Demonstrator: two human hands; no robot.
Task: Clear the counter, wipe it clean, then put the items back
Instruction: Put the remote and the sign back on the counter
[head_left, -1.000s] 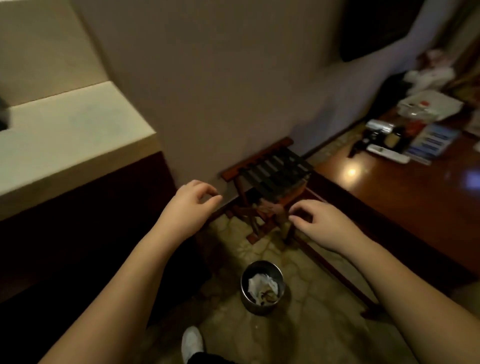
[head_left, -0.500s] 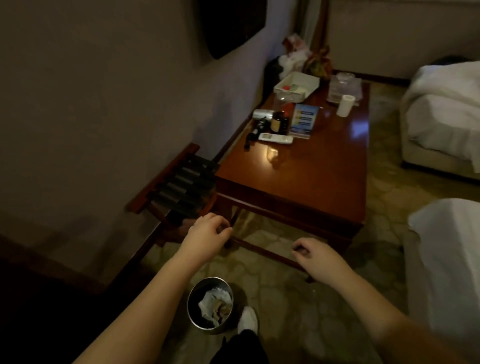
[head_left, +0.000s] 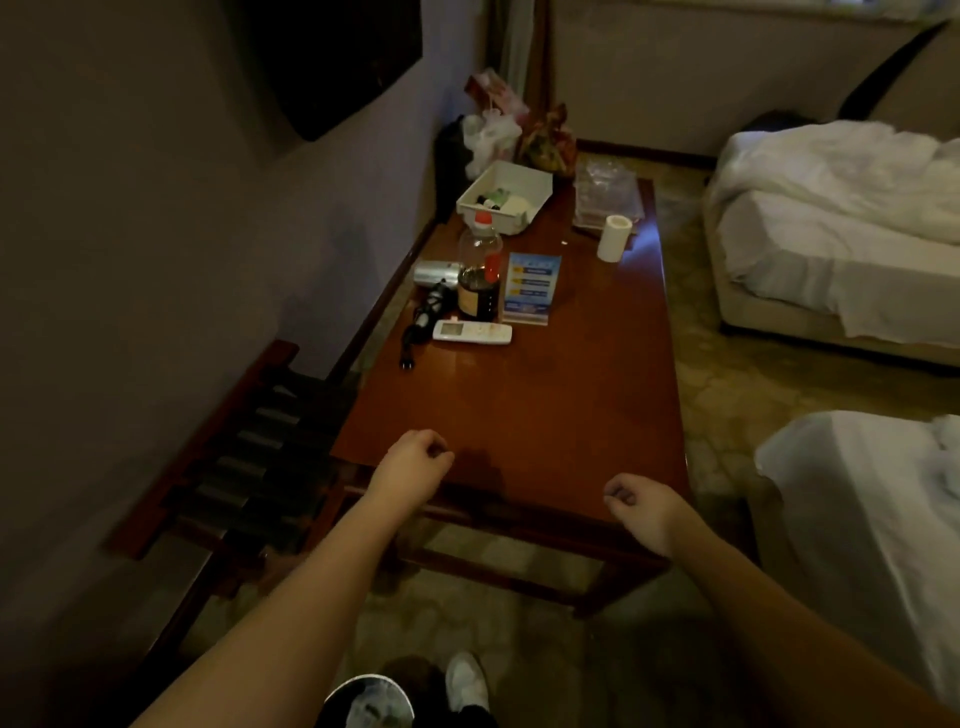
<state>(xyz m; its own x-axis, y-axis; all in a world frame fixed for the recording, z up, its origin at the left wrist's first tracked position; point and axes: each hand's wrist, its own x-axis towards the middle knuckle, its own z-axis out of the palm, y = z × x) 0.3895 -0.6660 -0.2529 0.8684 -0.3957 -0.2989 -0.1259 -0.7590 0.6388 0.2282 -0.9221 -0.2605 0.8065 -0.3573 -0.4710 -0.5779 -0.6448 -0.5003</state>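
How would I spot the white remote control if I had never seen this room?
Start at the long reddish-brown wooden table against the left wall. Near its middle a cluster stands by the wall edge: a dark-liquid bottle with a red cap and a blue upright card. The white remote control lies flat just before them, the cluster's only long white slab.

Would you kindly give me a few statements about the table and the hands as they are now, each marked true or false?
1. Both hands, left hand and right hand, hold nothing. True.
2. The white remote lies on the wooden table. True.
3. The bottle lies on its side. False: it stands upright.
4. The paper roll sits inside the white tray. False: it stands on the table, apart from the tray.
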